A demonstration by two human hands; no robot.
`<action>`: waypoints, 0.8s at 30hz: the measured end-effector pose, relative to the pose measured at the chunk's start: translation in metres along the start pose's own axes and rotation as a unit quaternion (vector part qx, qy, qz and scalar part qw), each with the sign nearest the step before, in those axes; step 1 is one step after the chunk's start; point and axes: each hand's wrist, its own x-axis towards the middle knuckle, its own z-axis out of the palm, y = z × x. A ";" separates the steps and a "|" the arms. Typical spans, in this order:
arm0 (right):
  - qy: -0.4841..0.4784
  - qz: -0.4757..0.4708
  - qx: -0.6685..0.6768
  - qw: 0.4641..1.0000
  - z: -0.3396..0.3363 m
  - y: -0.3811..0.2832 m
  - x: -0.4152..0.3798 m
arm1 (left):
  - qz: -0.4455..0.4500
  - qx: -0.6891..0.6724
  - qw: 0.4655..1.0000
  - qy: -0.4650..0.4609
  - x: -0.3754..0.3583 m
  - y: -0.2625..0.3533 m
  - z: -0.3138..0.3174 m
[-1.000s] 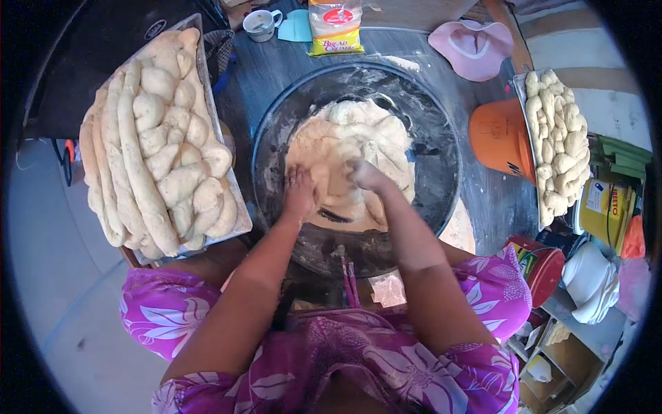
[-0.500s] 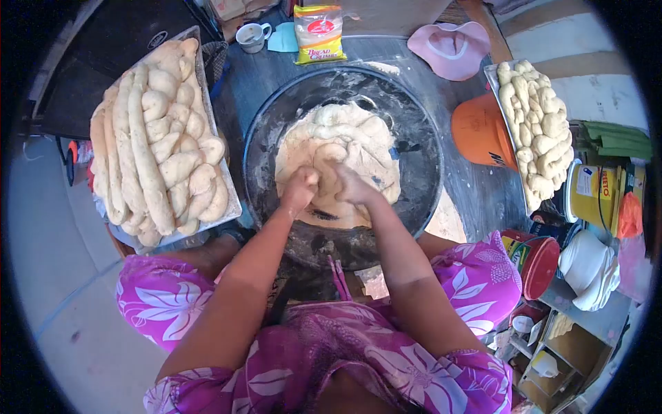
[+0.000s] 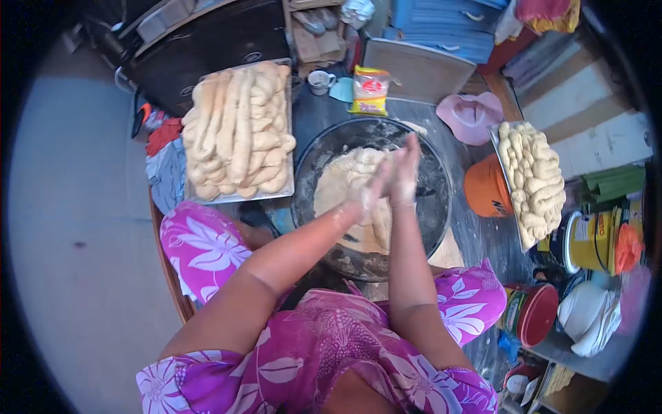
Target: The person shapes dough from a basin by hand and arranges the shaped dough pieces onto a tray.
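Both hands are raised over a wide black basin (image 3: 441, 207), palms facing and close together. My left hand (image 3: 372, 190) has its fingers stretched out, with pale powder on the skin near the wrist. Right beside it, my right hand (image 3: 405, 172) is upright with straight fingers. Neither hand holds anything that I can see. Below them, the basin holds pale crumbs (image 3: 331, 190) and pieces of dough (image 3: 367, 160), partly hidden by the hands. Left of the basin, a tray is piled with long and twisted dough pieces (image 3: 241, 131). Another loaded tray of dough pieces (image 3: 534, 176) is on the right.
An orange bucket (image 3: 486, 186) supports the right tray. Behind the basin are a bread crumbs bag (image 3: 371, 91), a cup (image 3: 320, 83) and a pink cap (image 3: 470, 116). A red-lidded bucket (image 3: 538, 315) and a yellow bucket (image 3: 592, 238) stand at right.
My hands have left the dough in the crumbs and come up together, fingers now straight. The view has shifted, showing more of the floor at left and the cabinets behind.
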 end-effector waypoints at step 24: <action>-0.312 0.012 -0.319 0.895 0.026 0.040 -0.084 | 0.490 -0.301 0.810 0.112 -0.028 0.270 -0.109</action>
